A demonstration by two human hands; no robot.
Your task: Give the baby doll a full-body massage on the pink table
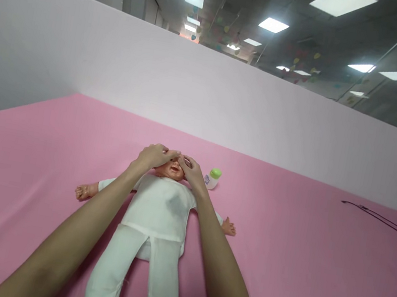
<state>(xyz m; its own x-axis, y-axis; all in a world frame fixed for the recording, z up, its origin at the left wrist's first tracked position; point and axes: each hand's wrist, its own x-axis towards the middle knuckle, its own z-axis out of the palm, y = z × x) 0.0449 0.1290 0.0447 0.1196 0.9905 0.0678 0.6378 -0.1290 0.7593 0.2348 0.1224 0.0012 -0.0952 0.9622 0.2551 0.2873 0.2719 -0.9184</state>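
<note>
A baby doll with a white cloth body lies on its back on the pink surface, arms spread and head at the far end. My left hand rests on the left side of the doll's head, its thumb stretched across the forehead. Against the right side of the head lies my right hand, thumb also reaching toward the forehead. Both hands look open, though some fingertips are hidden behind the head. Just right of my right hand stands a small white jar with a green lid, slightly tilted in view.
The pink padded surface stretches out on both sides of the doll. A low white wall runs along its back edge. A thin black cord lies at the far right.
</note>
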